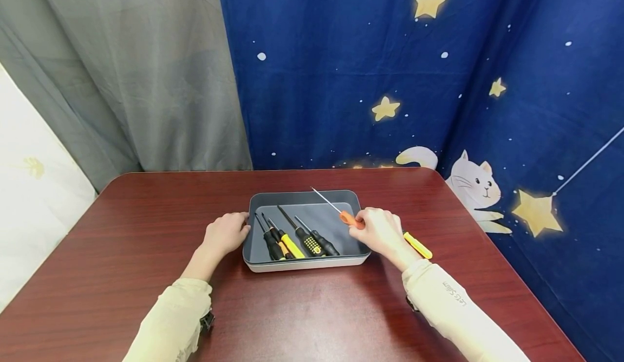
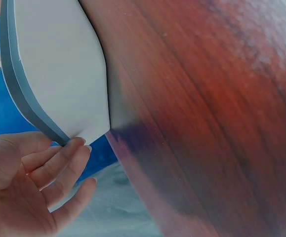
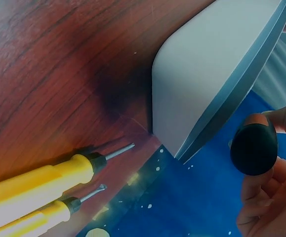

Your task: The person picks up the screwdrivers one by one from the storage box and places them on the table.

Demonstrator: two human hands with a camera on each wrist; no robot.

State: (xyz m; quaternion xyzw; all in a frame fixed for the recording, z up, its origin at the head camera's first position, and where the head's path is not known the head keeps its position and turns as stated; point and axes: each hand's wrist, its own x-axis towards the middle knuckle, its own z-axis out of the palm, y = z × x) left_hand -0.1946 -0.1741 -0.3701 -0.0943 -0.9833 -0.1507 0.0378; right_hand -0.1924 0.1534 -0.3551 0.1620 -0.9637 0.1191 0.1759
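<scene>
A shallow rectangular tray (image 1: pixel 302 265), grey inside and pale outside, sits on the table. My left hand (image 1: pixel 227 234) grips its left rim, the fingertips against the outer wall in the left wrist view. Over the tray's right side, my right hand (image 1: pixel 382 231) holds a screwdriver (image 1: pixel 349 219) by its orange handle, the thin shaft pointing up and left. Its dark handle end (image 3: pixel 254 149) faces the camera in the right wrist view. Inside the tray lie several screwdrivers, among them a yellow-handled one (image 1: pixel 292 245) and a black one with yellow dots (image 1: pixel 310 242).
Right of the tray, a larger yellow screwdriver (image 3: pixel 39 185) and a smaller yellow screwdriver (image 3: pixel 36 221) lie on the table; one yellow handle (image 1: pixel 417 245) shows past my right wrist. Behind the reddish-brown table (image 1: pixel 166 205) hang a grey curtain and a blue star-patterned curtain (image 1: pixel 341 80).
</scene>
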